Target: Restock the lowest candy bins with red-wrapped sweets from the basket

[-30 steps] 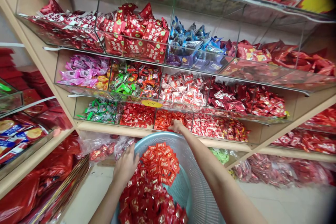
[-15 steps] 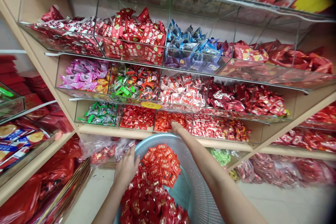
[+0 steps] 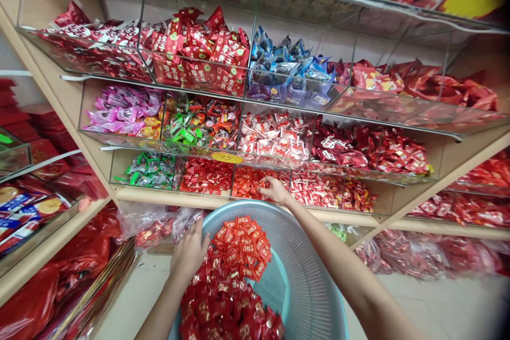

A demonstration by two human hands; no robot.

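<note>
L hand (image 3: 191, 248) is on the L side of the rim of the blue basket (image 3: 314, 276), fingers & thumb clamped on the edge. R hand (image 3: 277, 190) is out past the basket's far edge, at the bottom-row bin w/ orange-red candies (image 3: 246, 183); its fingers are curled, thumb & index tips apart. Can't tell if a pc. sits btwn them or if the tips touch the pile. Basket is perforated, tilted in view, w/ its far rim just in front of the shelf edge (image 3: 169, 196). Inside: orange-red packets (image 3: 245, 244) w/ pale lettering at the far end, dark red packets (image 3: 229, 303) heaped nearer, bare mesh showing to the R. Same row, L of the R hand's bin: red candies (image 3: 207, 176), then green-ended candies (image 3: 151, 170) at far L; to the R, red-&-white candies (image 3: 311, 190). Yellow oval tag (image 3: 227, 157), marked "15", is on the clear front of the row above. That row incl. pink-purple candies (image 3: 123, 109) at L; one row up, blue packets (image 3: 287, 61) near ctr. Clear plastic bags (image 3: 153, 228) w/ red contents lie under the bottom shelf, L of the basket.
</note>
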